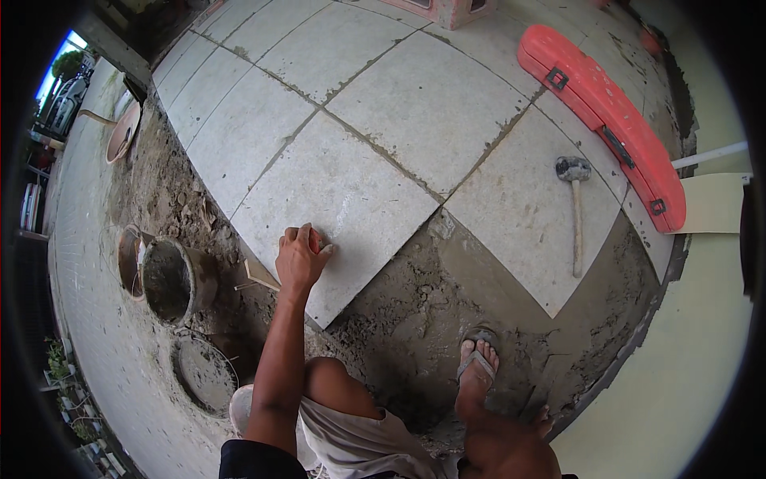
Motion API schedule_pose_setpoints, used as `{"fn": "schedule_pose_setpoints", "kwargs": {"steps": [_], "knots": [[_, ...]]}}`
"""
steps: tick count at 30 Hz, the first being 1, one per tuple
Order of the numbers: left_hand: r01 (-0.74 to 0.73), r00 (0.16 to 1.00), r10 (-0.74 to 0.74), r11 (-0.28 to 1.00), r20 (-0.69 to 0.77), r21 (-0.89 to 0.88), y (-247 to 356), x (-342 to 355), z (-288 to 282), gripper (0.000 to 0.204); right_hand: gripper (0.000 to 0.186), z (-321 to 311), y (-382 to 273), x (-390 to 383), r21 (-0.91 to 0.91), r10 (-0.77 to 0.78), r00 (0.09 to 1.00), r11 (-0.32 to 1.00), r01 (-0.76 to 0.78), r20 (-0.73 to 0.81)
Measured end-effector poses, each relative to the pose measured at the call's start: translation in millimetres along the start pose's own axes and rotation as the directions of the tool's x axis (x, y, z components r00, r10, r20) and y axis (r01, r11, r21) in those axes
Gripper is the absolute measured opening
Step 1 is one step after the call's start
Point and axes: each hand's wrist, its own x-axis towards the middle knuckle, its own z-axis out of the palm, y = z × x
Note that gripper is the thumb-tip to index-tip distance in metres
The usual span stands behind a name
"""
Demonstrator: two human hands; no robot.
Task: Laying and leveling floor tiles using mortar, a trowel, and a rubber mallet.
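My left hand [297, 259] is closed round a small red object [315, 241], mostly hidden by the fingers. It rests on a pale square floor tile [351, 211], whose near corner juts over rough wet mortar [399, 319]. Only a bit of skin, perhaps fingertips of my right hand [544, 421], shows beside my right knee; its grip is hidden. A rubber mallet [576, 207] with a black head and wooden handle lies on another tile to the right.
A long red hard case [602, 124] lies across the tiles at the right. Mortar-stained buckets [195, 279] stand at left on dirt, near a wooden offcut [259, 273]. My sandalled foot [477, 359] is on the mortar. A pale wall [678, 351] bounds the right side.
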Motion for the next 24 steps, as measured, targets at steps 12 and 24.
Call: {"fn": "schedule_pose_setpoints", "kwargs": {"steps": [12,24], "knots": [[-0.026,0.999,0.026,1.000,-0.035,-0.006,12,-14,-4,0.092,0.062,-39,78,-17,0.007,0.234,0.955,0.971,-0.240,0.184],[0.018,0.854,0.159,0.943,0.495,-0.334,80,-247,-194,0.083,0.061,-222,67,-36,0.434,0.016,0.821,0.843,-0.318,0.571]]}}
